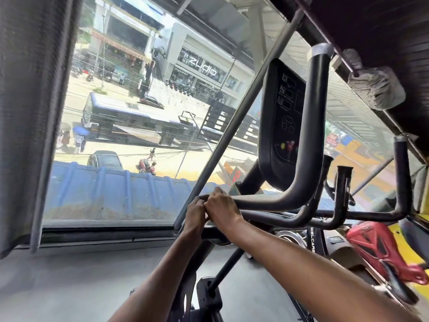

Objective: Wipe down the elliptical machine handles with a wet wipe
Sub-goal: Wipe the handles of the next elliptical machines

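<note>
Hands meet at the near end of the upper handle bar [267, 201], which runs away to the right and then bends up beside the console [282, 117]. The right hand [221, 206] is curled around this end; the left hand [195, 213] touches it, fingers bent. No wipe is visible between them, so I cannot tell who holds it. Readable writing: "WELCARE" on the frame [310, 239], "ZUDIO" on the shop [202, 67] outside.

Grey curtain [34, 112] beside wide window [162, 112]; outside, bus [130, 122], blue roofing [116, 189]; red seat [383, 249] at right.
</note>
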`<act>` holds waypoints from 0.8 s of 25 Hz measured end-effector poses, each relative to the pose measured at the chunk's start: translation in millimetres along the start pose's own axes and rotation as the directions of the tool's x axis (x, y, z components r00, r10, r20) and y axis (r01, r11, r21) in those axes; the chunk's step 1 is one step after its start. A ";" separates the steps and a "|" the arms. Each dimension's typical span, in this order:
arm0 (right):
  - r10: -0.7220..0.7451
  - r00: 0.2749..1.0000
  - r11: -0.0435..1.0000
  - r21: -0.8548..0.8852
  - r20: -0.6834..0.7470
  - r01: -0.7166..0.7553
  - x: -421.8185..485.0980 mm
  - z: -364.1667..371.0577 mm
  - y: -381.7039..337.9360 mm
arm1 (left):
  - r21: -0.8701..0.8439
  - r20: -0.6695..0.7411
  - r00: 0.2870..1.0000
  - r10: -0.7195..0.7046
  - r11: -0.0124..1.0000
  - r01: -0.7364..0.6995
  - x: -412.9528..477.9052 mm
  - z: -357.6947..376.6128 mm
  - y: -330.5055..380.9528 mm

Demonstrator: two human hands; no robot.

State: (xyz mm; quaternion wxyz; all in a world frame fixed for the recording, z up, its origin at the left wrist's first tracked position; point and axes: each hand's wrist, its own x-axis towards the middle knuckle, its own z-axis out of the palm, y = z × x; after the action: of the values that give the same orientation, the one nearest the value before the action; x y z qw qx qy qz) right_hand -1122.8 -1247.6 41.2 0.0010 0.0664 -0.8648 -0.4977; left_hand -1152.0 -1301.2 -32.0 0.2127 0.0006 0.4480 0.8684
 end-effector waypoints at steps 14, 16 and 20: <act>0.159 0.907 0.885 0.463 -0.390 0.044 -147.9 62.0 32.1 | 0.149 0.088 0.995 0.037 0.988 -0.050 -58.9 14.9 0.1; 0.454 0.858 0.542 0.839 -0.241 -0.051 -159.4 59.4 22.4 | 0.219 0.171 0.985 0.034 0.973 -0.072 -70.5 15.0 -3.6; 0.557 0.828 -0.044 0.998 0.066 -0.050 -166.9 63.9 -3.2 | 0.304 0.271 0.962 0.014 0.947 -0.099 -113.2 11.3 -6.4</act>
State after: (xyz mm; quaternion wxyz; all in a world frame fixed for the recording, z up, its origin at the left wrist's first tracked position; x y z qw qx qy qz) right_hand -961.4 -1174.8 16.9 0.2286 -0.0599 -0.9323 0.2738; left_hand -1044.5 -1331.0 -8.8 0.2428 0.1639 0.5479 0.7836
